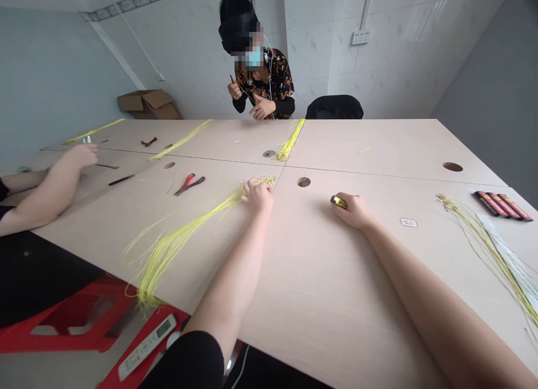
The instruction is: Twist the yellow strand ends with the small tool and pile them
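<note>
Right grip (352,208) is closed round a tool (338,202); left grip (258,195), its closure unclear, is laid over one end of the strands (180,236) on the worktop (315,277). Tangles are best avoided by light handling.

The right hand (356,211) hides part of a yellow-black tool (338,202). A white label (408,222) is too small to read.

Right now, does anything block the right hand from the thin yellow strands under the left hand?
The left hand partly covers the strands near their golden ends; otherwise only a round tabletop hole lies roughly between.
</note>
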Tool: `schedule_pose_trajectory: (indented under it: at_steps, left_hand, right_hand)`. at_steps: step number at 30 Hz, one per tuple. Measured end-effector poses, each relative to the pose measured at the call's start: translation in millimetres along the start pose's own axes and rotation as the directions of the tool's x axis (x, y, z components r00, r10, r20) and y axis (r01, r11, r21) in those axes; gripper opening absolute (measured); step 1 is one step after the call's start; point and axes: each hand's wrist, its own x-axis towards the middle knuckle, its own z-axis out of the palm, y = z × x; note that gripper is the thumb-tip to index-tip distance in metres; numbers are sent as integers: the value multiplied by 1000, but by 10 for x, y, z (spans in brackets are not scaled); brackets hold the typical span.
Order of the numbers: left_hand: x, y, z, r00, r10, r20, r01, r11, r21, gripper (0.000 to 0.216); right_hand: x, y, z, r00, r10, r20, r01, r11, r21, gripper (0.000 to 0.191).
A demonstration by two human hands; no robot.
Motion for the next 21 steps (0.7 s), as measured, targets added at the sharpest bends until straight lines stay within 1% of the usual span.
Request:
schedule_pose_trajectory:
  at_steps: [3, 7, 11, 17, 21]
  left_hand:
    - [4, 10, 4, 1000, 29, 0, -29, 1000, 7, 21]
    - [-9, 41, -13, 997, 75, 36, -78, 993, 85, 25]
    - [-20, 53, -8, 995, 78, 64, -86, 986, 140, 30]
    - [-9, 23, 36, 994, 73, 78, -83, 987, 138, 34]
    - [-11, 29, 33, 996, 64, 61, -71, 990, 118, 35]
  right_hand:
    - [1, -3, -1, 1000, 14, 14, -14, 1000, -11, 9]
    - [0, -5, 1, 1000, 9, 11, -9, 1000, -15, 9]
    - [0, -4, 3, 1000, 2, 8, -2, 1000, -16, 9]
    - [1, 4, 9, 1000, -6, 3, 6, 1000, -10, 8]
    - [3, 4, 9, 1000, 3, 14, -3, 1000, -13, 7]
